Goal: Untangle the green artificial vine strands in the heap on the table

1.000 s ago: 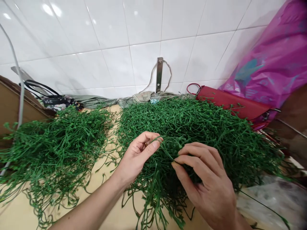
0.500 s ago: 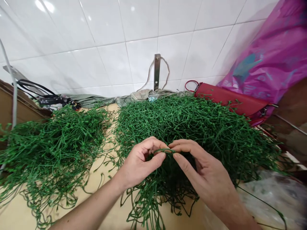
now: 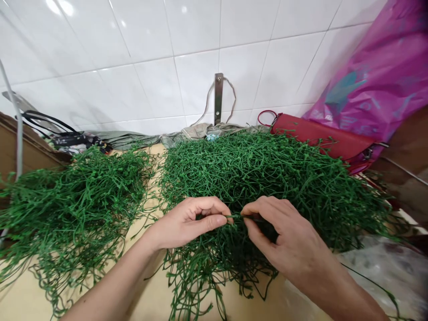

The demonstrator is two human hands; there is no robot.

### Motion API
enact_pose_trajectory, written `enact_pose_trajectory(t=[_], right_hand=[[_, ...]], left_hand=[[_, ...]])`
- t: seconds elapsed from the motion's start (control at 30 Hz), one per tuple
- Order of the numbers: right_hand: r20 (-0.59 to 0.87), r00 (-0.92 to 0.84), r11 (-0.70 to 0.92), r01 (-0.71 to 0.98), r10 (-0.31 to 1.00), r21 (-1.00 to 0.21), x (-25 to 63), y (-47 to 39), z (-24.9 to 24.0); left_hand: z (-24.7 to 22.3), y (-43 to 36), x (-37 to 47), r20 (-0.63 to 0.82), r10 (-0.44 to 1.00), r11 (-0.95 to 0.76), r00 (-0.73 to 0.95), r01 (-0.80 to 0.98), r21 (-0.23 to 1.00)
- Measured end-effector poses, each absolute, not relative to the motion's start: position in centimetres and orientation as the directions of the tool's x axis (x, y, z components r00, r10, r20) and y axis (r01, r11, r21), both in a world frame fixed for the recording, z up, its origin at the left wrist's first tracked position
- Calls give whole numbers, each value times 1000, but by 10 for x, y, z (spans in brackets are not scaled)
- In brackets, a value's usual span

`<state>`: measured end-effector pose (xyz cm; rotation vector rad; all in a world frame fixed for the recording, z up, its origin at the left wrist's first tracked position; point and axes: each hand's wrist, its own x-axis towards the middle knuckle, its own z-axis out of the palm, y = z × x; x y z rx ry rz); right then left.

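Both hands meet over a big heap of thin green stems [image 3: 247,160], which look like artificial flower stems with small knobbed ends. My left hand [image 3: 192,223] pinches a green stem [image 3: 236,217] between thumb and forefinger. A short way to the right, my right hand [image 3: 284,236] grips the same stem between its thumb and fingertips. A short stretch of it, with a small knob, shows between the two hands; the rest is hidden by my fingers. Past my right forearm a long single stem [image 3: 371,283] sticks out over clear plastic.
A smaller heap of green stems [image 3: 90,196] lies left on the tan tabletop [image 3: 140,249]. Behind stand a red handbag [image 3: 321,136], a purple plastic bag [image 3: 374,84] and a tiled wall [image 3: 197,31] with a metal bracket [image 3: 218,100]. Crumpled clear plastic [image 3: 394,263] lies at right.
My hands have drawn slightly apart, with the left one moving left and a little down. The stem between them, curved before, is now straighter.
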<state>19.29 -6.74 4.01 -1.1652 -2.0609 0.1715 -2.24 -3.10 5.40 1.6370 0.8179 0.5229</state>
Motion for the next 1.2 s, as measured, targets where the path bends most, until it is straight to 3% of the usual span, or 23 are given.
enact_pose_trajectory(t=[0.13,0.27,0.33,0.43,0.57,0.67,0.8,0.9,1.03,1.2], right_hand=[[570,-252,535,741,782,-407,192,-67,38],[593,-224,537,728,774,-426,188,-69,41],[645,-259,597,705,719,-382,184,-70,44],[676,-243,606,703,696,-371,181,-71,46],[619,-206,553,707,758,-442,187,-71,43],[573,-178,530,657,800,-536,197,-70,42],[498,12,388,609,867,-692,206,-67,44],[489,140,318,603,861,-732,207,-66,45],[530,154,349,598,834,-722,204,-68,46],[594,-97,511,631,799,-584,198,-66,40]], left_hand=[[59,-30,-28,-89,754,-222,651,380,898],[70,-42,-22,169,836,-491,523,573,656],[72,-49,-16,208,822,-522,530,557,646],[69,-55,-6,159,829,-462,536,497,734],[61,-51,-4,105,871,-349,479,455,819],[59,-45,-9,-11,875,-168,484,325,931],[57,-38,-14,-48,899,-36,434,182,983],[54,-36,-14,-50,928,-12,368,165,986],[49,-36,-11,-55,941,-2,334,168,986],[48,-39,-8,-80,937,19,340,179,984]])
